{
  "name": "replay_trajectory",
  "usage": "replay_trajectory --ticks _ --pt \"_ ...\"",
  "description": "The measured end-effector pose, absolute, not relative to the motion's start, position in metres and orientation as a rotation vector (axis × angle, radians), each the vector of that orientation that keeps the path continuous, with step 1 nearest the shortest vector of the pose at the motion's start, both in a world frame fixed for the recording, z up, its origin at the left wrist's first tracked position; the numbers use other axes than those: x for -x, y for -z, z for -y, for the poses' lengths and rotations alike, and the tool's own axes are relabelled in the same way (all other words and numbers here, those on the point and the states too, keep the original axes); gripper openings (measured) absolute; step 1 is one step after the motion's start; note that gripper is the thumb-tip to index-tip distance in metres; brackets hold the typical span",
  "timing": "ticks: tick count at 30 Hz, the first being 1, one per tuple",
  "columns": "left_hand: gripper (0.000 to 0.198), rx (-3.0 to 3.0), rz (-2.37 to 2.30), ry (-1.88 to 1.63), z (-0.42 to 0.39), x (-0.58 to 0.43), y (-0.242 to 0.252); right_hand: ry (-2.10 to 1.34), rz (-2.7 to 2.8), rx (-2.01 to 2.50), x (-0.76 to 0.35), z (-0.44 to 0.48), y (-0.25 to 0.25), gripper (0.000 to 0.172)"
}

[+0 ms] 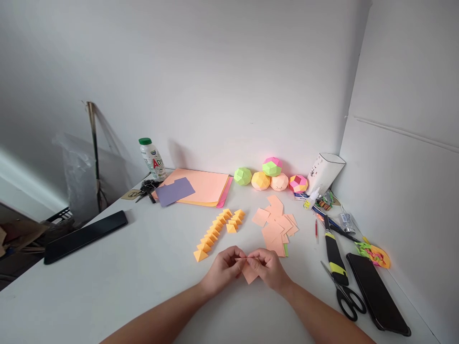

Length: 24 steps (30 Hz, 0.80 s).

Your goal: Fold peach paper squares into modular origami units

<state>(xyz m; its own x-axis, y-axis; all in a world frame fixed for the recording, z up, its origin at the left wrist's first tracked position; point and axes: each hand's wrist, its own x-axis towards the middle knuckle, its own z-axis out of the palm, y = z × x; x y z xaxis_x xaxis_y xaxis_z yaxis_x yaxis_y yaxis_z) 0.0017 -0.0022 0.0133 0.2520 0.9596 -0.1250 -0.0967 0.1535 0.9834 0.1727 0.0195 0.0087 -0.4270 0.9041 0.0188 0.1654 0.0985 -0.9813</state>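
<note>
Both my hands meet near the front middle of the white table (118, 267). My left hand (224, 267) and my right hand (268, 268) pinch a small peach paper square (250, 274) between their fingertips, its folded edge held up and a corner hanging down. Just beyond my left hand runs a row of folded orange paper units (216, 231). A loose pile of peach paper squares (275, 224) lies beyond my right hand.
Scissors (344, 294), a yellow-black cutter (334, 253) and a dark phone (376, 296) lie at the right. Several paper balls (268, 177), a white box (324, 172), coloured sheets (201, 186), a bottle (152, 157), keys (147, 189) stand behind. A black slab (86, 235) lies left.
</note>
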Motion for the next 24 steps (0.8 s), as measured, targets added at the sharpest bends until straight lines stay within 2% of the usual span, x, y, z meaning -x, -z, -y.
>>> replay_trajectory --ticks 15,24 --pt "0.021 -1.144 -1.074 -0.976 0.004 -0.001 -0.016 -1.402 1.681 1.064 -0.173 -0.021 -0.009 0.024" --pt "0.017 -1.047 -1.139 -1.004 0.003 0.001 -0.020 -1.400 1.649 1.110 -0.173 -0.020 -0.016 0.029"
